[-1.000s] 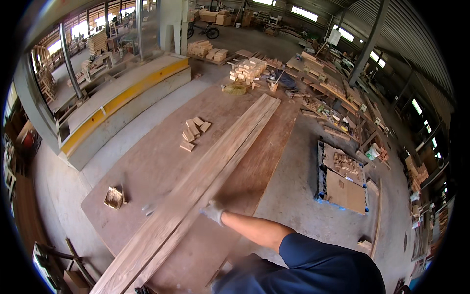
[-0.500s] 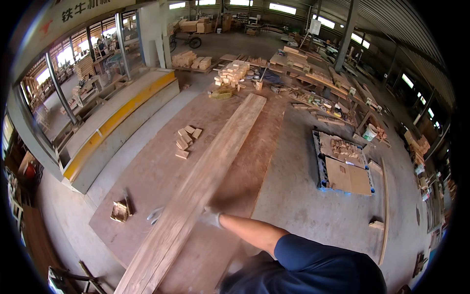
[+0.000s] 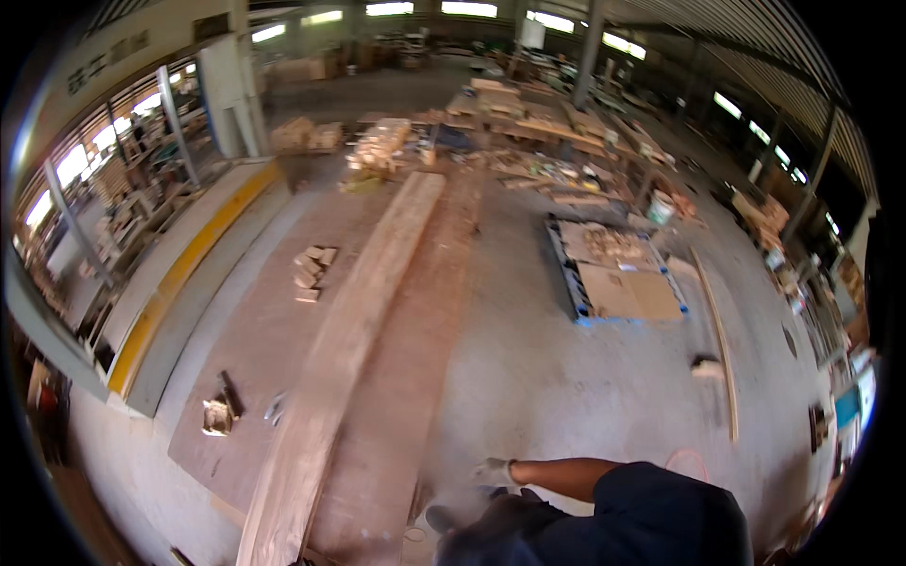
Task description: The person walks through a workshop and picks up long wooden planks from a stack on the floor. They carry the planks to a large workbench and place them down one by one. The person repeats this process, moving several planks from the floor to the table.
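A long, wide wooden plank (image 3: 354, 321) lies lengthwise over a big brown board (image 3: 401, 387), running from the lower left toward the far middle. My right hand (image 3: 494, 472), in a pale work glove, is off to the right of the plank and board, near my body. Nothing can be made out in it; its fingers are smeared by motion. My left hand is out of the picture. Left of the plank sits a small grey object (image 3: 275, 407), too blurred to name, and beyond it a small open box (image 3: 217, 417) with a dark bar beside it.
Several small wood blocks (image 3: 310, 272) lie left of the plank. Far ahead is a stack of pale blocks (image 3: 379, 143). A machine bed with a yellow strip (image 3: 193, 259) borders the left. To the right stand a blue-edged pallet (image 3: 618, 274) and a long thin strip (image 3: 717, 340).
My right hand has left the plank's right edge and drawn back to the right, toward my body. The view has turned to the right. The plank still lies on the board.
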Demonstrator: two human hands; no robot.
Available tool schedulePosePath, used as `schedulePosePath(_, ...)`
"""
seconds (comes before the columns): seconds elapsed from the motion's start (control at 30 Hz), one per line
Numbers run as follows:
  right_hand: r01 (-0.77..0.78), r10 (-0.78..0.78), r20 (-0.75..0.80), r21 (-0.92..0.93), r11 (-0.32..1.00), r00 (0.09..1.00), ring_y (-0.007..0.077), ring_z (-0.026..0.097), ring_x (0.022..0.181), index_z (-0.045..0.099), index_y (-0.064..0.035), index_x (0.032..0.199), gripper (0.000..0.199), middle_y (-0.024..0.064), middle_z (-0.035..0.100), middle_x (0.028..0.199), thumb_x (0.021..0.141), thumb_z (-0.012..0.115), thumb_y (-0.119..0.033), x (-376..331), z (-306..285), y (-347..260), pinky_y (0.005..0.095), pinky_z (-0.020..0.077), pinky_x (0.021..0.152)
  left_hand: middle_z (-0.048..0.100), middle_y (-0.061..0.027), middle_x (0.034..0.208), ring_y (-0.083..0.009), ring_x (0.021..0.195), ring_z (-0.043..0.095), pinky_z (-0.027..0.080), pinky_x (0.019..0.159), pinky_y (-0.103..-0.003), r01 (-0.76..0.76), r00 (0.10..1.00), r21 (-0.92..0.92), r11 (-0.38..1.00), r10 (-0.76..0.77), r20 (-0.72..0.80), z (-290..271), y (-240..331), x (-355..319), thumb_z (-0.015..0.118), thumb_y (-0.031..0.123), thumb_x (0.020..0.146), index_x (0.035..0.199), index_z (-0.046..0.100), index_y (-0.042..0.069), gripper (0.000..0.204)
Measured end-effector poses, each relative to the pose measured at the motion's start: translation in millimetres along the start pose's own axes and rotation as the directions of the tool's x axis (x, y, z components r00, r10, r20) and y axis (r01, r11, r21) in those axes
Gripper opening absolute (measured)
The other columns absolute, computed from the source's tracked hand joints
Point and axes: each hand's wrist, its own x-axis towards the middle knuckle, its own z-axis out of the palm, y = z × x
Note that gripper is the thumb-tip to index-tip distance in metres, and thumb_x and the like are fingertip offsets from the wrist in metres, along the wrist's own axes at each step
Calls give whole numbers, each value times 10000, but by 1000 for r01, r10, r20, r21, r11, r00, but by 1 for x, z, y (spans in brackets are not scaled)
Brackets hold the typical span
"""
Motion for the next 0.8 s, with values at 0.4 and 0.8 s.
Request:
schedulePosePath(0.4, -782, 860, -231, 357, 510, 455, 343, 675, 1048, 768, -91, 1031, 585, 152, 739, 1073, 784, 637, -605, -338, 162, 171, 438, 528, 918, 665, -107, 1177, -297, 935, 651, 528, 892, -411, -242, 944, 69, 968, 252, -215, 15, 66, -39, 623, 319, 952, 1254, 615, 82, 384)
schedulePosePath(0.8, -354, 991, -131, 927, 122, -3, 316, 708, 968, 746, -56, 1085, 474, 153, 747, 1037, 872, 699, -477, -534, 291, 152, 382, 540, 849, 668, -145, 1183, -304, 1034, 659, 520, 909, -383, -356, 478, -569, 741, 668, 571, 42, 258, -310, 688, 187, 895, 1319, 580, 33, 463)
